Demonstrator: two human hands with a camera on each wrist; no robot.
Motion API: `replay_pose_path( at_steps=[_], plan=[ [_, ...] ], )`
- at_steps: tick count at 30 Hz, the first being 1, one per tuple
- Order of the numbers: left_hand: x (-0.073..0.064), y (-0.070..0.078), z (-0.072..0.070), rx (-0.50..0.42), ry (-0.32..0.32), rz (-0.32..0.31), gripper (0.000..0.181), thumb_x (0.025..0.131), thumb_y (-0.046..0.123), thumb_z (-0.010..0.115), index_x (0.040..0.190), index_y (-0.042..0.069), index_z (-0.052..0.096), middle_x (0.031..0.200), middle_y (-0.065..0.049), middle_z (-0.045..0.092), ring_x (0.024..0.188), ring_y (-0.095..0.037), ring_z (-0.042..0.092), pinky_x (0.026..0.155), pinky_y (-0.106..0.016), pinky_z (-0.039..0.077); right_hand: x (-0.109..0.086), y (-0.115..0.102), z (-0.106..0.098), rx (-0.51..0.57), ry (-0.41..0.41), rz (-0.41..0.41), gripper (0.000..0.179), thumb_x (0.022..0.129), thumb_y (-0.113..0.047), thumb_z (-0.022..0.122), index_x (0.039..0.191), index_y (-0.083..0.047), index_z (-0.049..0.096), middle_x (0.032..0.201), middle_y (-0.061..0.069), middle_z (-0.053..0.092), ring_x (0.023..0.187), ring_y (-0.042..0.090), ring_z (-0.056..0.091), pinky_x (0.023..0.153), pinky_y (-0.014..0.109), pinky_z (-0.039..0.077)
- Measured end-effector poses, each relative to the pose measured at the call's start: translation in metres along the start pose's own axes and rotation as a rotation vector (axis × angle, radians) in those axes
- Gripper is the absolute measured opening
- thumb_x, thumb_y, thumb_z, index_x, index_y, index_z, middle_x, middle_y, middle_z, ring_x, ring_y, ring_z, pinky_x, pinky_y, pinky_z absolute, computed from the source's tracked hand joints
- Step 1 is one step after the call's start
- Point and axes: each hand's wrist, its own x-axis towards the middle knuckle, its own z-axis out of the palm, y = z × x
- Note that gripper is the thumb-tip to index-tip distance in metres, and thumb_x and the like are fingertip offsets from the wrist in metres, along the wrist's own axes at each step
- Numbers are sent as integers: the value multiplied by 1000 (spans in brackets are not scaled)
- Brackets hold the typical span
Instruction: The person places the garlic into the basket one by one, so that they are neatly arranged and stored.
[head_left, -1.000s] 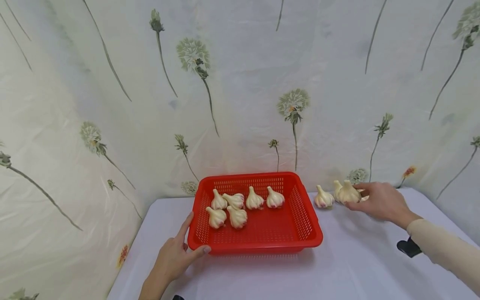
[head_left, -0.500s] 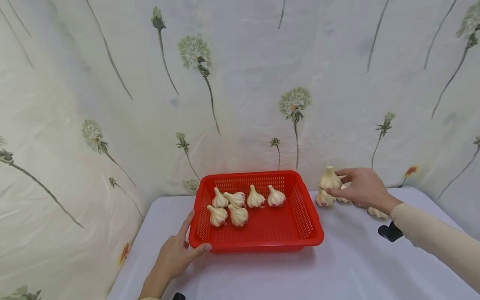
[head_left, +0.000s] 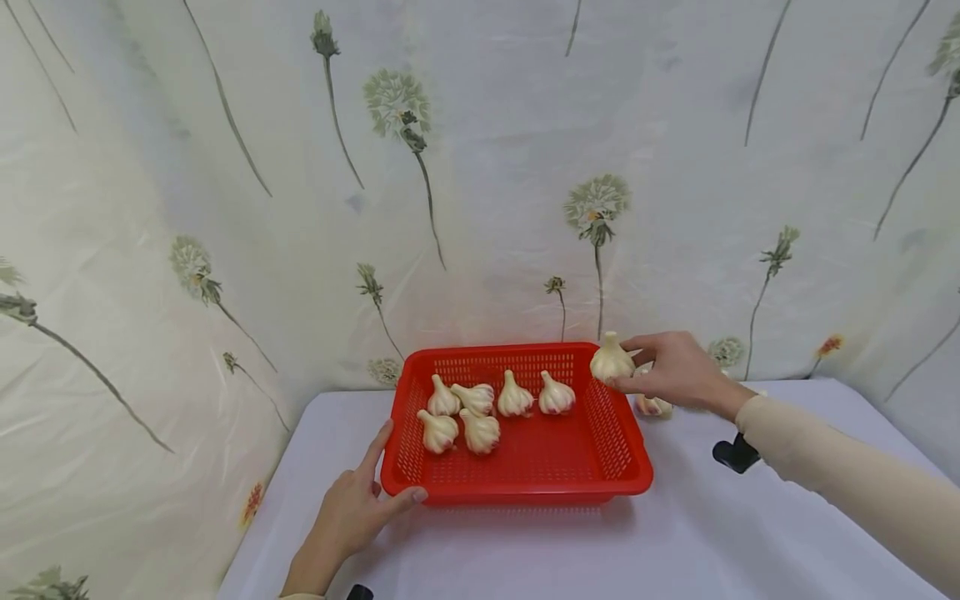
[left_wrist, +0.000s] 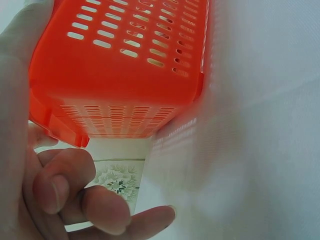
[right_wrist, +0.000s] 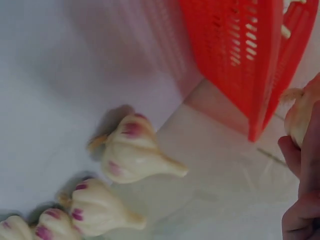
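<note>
My right hand (head_left: 678, 371) pinches a garlic bulb (head_left: 610, 360) between thumb and fingers, its stem pointing up. The bulb overlaps the right rim of a red perforated plastic basket (head_left: 517, 492) in the head view. Inside the basket, several garlic bulbs (head_left: 480, 432) lie toward the left and back. At the basket's near left corner, my left hand (head_left: 345, 512) touches the rim with a straight index finger and thumb. The left wrist view shows its other fingers (left_wrist: 107, 210) loosely bent below the basket wall, holding nothing.
To the right of the basket, more garlic bulbs (right_wrist: 132, 152) lie in a row on the white-covered table (head_left: 517, 558), partly hidden by the right hand in the head view. A dandelion-print sheet (head_left: 480, 208) hangs behind and beside the table.
My right hand has lifted the garlic bulb from the row on the right and carried it left to the basket's right rim. The left hand and basket stay in place.
</note>
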Motion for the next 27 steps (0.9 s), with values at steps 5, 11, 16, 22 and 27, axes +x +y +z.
replay_pose_path(
  at_steps=[5,11,16,22,27],
  plan=[
    [0,-2,1,-6,3,3,101,73,75,68,155,43,19,55,1,47,54,-13,41,47,-27,30,11,-16,9,6,-38,-64,58,76,-46,83,121,-12,71,106,5,73,89,21,69,63,30,53],
    [1,-3,1,4,7,7,101,72,76,67,155,45,18,55,2,45,53,-13,39,47,-26,29,22,-34,25,-15,-72,-156,51,74,-38,85,115,-10,73,98,2,74,82,17,67,64,29,54],
    [1,-3,0,10,19,22,99,74,72,69,156,44,18,54,2,44,54,-13,39,48,-27,28,30,-42,43,-21,-125,-155,51,72,-38,87,112,-10,74,95,-2,73,84,17,66,68,29,54],
    [1,-3,1,4,18,8,100,74,70,70,155,44,19,56,1,45,55,-14,40,49,-27,30,41,-46,61,-123,-177,-191,49,72,-45,85,109,-15,76,85,-8,71,72,9,59,63,28,51],
    [2,-4,1,7,19,6,99,74,70,70,155,46,18,55,1,45,55,-13,40,48,-27,30,50,-53,64,-166,-216,-207,44,70,-44,86,104,-16,77,77,-7,67,67,11,56,58,27,49]
  ],
)
